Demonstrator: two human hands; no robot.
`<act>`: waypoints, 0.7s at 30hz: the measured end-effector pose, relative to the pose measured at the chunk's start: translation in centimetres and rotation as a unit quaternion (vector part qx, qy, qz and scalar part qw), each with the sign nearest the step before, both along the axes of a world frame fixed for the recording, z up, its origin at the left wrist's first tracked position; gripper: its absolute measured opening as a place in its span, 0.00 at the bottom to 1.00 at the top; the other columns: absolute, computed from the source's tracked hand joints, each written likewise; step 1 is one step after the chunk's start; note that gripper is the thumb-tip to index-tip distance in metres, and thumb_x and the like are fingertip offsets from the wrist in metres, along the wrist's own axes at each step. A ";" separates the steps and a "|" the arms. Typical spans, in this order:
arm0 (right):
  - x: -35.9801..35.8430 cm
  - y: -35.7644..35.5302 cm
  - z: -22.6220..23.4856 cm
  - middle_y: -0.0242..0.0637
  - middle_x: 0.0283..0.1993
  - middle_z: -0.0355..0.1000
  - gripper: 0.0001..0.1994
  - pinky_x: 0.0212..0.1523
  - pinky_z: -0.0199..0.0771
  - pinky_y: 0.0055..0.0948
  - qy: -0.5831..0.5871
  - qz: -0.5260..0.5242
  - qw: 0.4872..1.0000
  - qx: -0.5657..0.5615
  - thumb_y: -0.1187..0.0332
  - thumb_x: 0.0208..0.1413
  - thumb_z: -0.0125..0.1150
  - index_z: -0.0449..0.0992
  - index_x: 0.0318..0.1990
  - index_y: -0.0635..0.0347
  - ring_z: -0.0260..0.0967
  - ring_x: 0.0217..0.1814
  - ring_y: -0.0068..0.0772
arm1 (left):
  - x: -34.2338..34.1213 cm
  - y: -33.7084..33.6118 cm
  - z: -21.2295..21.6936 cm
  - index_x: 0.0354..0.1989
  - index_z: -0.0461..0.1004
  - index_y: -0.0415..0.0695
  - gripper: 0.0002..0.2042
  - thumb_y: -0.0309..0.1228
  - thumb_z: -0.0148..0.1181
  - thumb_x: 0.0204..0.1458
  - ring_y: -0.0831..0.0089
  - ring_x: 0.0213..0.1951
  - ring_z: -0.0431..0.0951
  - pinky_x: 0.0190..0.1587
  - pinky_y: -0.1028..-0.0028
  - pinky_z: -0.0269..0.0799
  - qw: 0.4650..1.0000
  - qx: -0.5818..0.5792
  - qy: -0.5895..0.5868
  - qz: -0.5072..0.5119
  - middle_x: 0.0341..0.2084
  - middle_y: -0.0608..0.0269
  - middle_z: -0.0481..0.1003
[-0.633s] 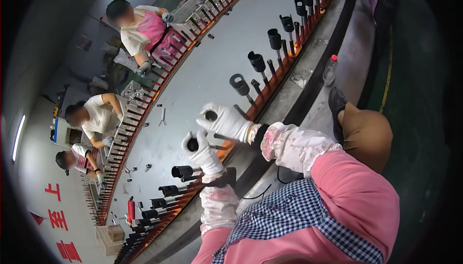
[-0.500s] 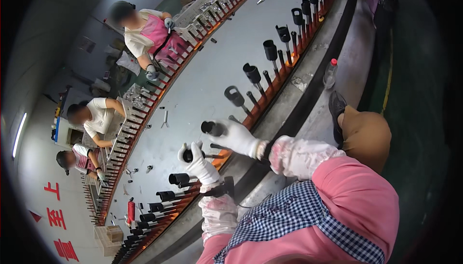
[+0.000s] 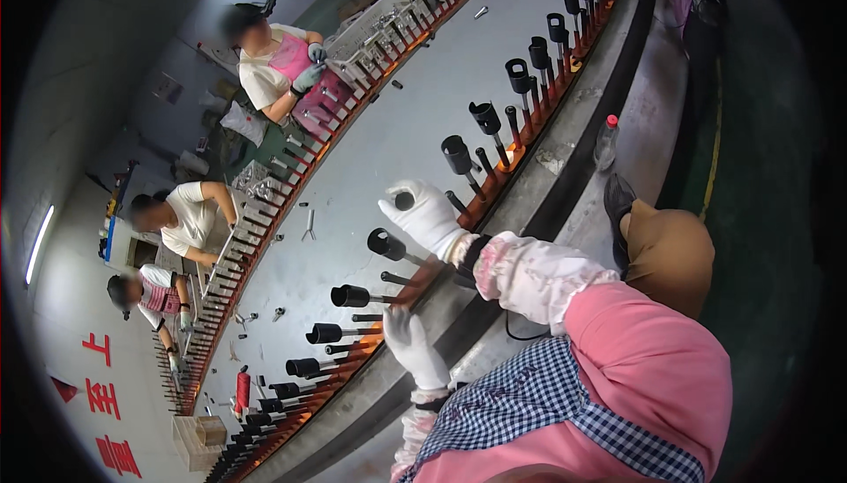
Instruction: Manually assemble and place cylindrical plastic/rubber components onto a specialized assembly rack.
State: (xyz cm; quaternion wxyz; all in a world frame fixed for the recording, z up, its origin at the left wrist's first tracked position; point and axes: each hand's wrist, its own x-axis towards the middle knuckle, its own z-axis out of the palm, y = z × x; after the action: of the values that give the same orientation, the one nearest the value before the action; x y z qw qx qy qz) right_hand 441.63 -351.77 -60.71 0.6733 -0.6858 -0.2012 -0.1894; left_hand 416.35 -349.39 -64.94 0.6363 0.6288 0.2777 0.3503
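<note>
My right hand (image 3: 423, 214), in a white glove, is closed round a black hollow cylindrical part (image 3: 404, 201), whose dark round end shows between thumb and fingers. Below it my left hand (image 3: 411, 346), also gloved, is beside the posts with its fingers stretched and nothing visible in them. Between the hands, a black slotted sleeve (image 3: 385, 242) sits on a metal post, tilted toward the left. Another black sleeve (image 3: 350, 296) lies nearly sideways on its post, close to the left hand. Several similar sleeves, such as one black sleeve (image 3: 456, 155), line the row beyond my right hand.
A curved conveyor with orange-lit post bases (image 3: 476, 209) runs round a grey table (image 3: 353, 148). Several workers sit across it beside white baskets (image 3: 375, 24). Loose metal pieces and a red cylinder (image 3: 242, 389) are on the table. A clear bottle (image 3: 606, 143) stands to my right.
The post row has shifted along toward the lower left. My left hand has let go of a black sleeve and moved down and right. My right hand has moved up and right.
</note>
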 end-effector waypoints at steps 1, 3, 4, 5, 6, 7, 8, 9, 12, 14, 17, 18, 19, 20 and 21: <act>-0.2 0.2 -0.1 0.42 0.49 0.83 0.18 0.55 0.80 0.37 0.033 0.035 0.999 -0.011 0.60 0.56 0.78 0.81 0.51 0.53 0.81 0.52 0.47 | 1.2 -0.1 1.2 0.78 0.54 0.37 0.32 0.19 0.57 0.67 0.57 0.72 0.67 0.75 0.59 0.61 1.000 0.024 -0.013 -0.008 0.71 0.48 0.65; -0.8 -0.1 -0.9 0.41 0.50 0.83 0.20 0.56 0.80 0.34 0.108 0.111 0.988 0.021 0.61 0.57 0.77 0.81 0.55 0.56 0.81 0.52 0.43 | 4.8 0.2 4.2 0.80 0.50 0.37 0.34 0.18 0.56 0.67 0.59 0.71 0.66 0.75 0.63 0.59 0.997 0.055 -0.060 0.004 0.72 0.45 0.63; -2.0 -0.6 -1.1 0.41 0.50 0.83 0.20 0.56 0.80 0.34 0.111 0.119 0.986 0.018 0.61 0.57 0.77 0.81 0.55 0.56 0.81 0.52 0.43 | 6.1 1.0 5.3 0.80 0.50 0.37 0.35 0.19 0.58 0.67 0.58 0.73 0.64 0.76 0.63 0.58 0.995 0.075 -0.058 0.020 0.72 0.45 0.62; -3.4 -1.6 -0.8 0.40 0.51 0.83 0.20 0.56 0.80 0.32 0.145 0.130 0.981 -0.022 0.62 0.58 0.76 0.81 0.56 0.57 0.82 0.53 0.40 | 7.7 1.5 6.5 0.80 0.50 0.37 0.35 0.20 0.59 0.67 0.59 0.73 0.63 0.76 0.63 0.57 0.994 0.075 -0.063 0.039 0.73 0.44 0.62; -4.6 -2.8 -0.9 0.40 0.51 0.83 0.21 0.57 0.80 0.31 0.176 0.135 0.973 -0.060 0.63 0.59 0.75 0.80 0.58 0.58 0.82 0.53 0.36 | 8.9 2.1 7.6 0.80 0.51 0.37 0.35 0.21 0.60 0.67 0.60 0.74 0.62 0.76 0.63 0.57 0.993 0.076 -0.071 0.052 0.73 0.44 0.61; -5.8 -3.4 -3.6 0.39 0.53 0.83 0.20 0.58 0.79 0.30 0.191 0.183 0.963 0.058 0.66 0.61 0.73 0.80 0.59 0.60 0.81 0.55 0.31 | 9.7 2.9 7.8 0.79 0.53 0.37 0.35 0.22 0.62 0.66 0.62 0.71 0.65 0.74 0.65 0.60 0.993 0.094 -0.045 0.052 0.71 0.46 0.64; -6.6 -4.8 -4.6 0.40 0.54 0.83 0.19 0.59 0.78 0.29 0.246 0.198 0.949 0.012 0.70 0.62 0.71 0.80 0.60 0.60 0.81 0.56 0.29 | 10.1 4.1 7.4 0.79 0.55 0.37 0.35 0.22 0.64 0.65 0.64 0.69 0.68 0.72 0.66 0.62 0.992 0.111 -0.019 0.059 0.69 0.47 0.67; -6.8 -6.0 -6.4 0.40 0.55 0.83 0.19 0.59 0.78 0.30 0.225 0.145 0.963 -0.016 0.71 0.62 0.70 0.80 0.60 0.60 0.81 0.56 0.30 | 10.4 4.5 7.0 0.77 0.59 0.37 0.34 0.24 0.68 0.64 0.68 0.58 0.75 0.66 0.68 0.68 0.998 0.056 -0.008 0.011 0.59 0.54 0.74; -3.7 -8.1 -9.9 0.40 0.51 0.83 0.19 0.58 0.79 0.31 0.193 0.021 0.980 0.029 0.72 0.61 0.70 0.80 0.59 0.61 0.81 0.54 0.31 | 9.7 5.2 3.5 0.65 0.70 0.35 0.24 0.25 0.68 0.62 0.70 0.46 0.75 0.57 0.68 0.71 0.994 0.063 0.060 0.063 0.49 0.61 0.76; -1.4 -8.5 -6.1 0.44 0.55 0.78 0.27 0.64 0.75 0.37 0.063 -0.129 0.989 -0.022 0.71 0.56 0.75 0.76 0.63 0.64 0.76 0.62 0.43 | 6.2 5.5 -0.1 0.68 0.65 0.33 0.24 0.21 0.61 0.64 0.64 0.56 0.75 0.63 0.64 0.69 0.993 0.039 0.074 0.082 0.58 0.55 0.74; 1.2 -6.7 0.0 0.47 0.58 0.78 0.27 0.65 0.75 0.40 0.025 -0.102 0.994 0.004 0.65 0.56 0.77 0.77 0.62 0.61 0.76 0.62 0.48 | 3.4 2.5 -2.7 0.79 0.51 0.33 0.35 0.16 0.56 0.63 0.60 0.74 0.63 0.77 0.62 0.57 0.995 0.067 0.003 0.071 0.75 0.45 0.60; 1.7 -5.6 1.5 0.46 0.56 0.79 0.24 0.62 0.78 0.40 0.009 -0.080 0.997 0.013 0.63 0.56 0.76 0.79 0.59 0.59 0.78 0.59 0.48 | 3.1 1.8 -2.9 0.79 0.50 0.34 0.36 0.15 0.55 0.63 0.59 0.74 0.64 0.77 0.62 0.57 0.998 0.037 0.013 0.057 0.74 0.46 0.61; 2.5 -4.8 1.4 0.46 0.56 0.79 0.24 0.62 0.78 0.40 0.013 -0.081 0.997 0.012 0.63 0.56 0.76 0.79 0.59 0.59 0.78 0.59 0.48 | 3.8 0.8 -1.5 0.80 0.50 0.35 0.36 0.15 0.54 0.63 0.58 0.74 0.64 0.76 0.62 0.58 0.998 0.054 0.005 0.009 0.74 0.45 0.61; 3.1 -4.1 1.2 0.45 0.53 0.81 0.21 0.59 0.79 0.40 0.047 -0.054 0.997 0.002 0.62 0.57 0.76 0.80 0.55 0.57 0.79 0.55 0.48 | 5.0 0.0 -0.2 0.80 0.49 0.35 0.35 0.14 0.54 0.64 0.58 0.74 0.64 0.76 0.62 0.58 0.997 0.071 -0.003 -0.040 0.74 0.44 0.61; 3.2 -3.2 1.0 0.44 0.50 0.82 0.18 0.55 0.80 0.39 0.082 -0.021 0.996 -0.006 0.61 0.57 0.75 0.82 0.52 0.56 0.81 0.51 0.48 | 6.1 0.1 1.1 0.78 0.54 0.31 0.34 0.18 0.59 0.63 0.57 0.75 0.64 0.76 0.62 0.59 0.989 0.142 0.010 -0.038 0.74 0.40 0.62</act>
State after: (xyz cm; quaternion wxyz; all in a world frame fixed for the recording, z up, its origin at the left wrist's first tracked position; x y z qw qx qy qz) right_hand 444.79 -354.95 -59.72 0.6794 -0.7069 -0.1323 -0.1454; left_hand 422.43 -349.29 -63.79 0.5503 0.7268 0.2071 0.3550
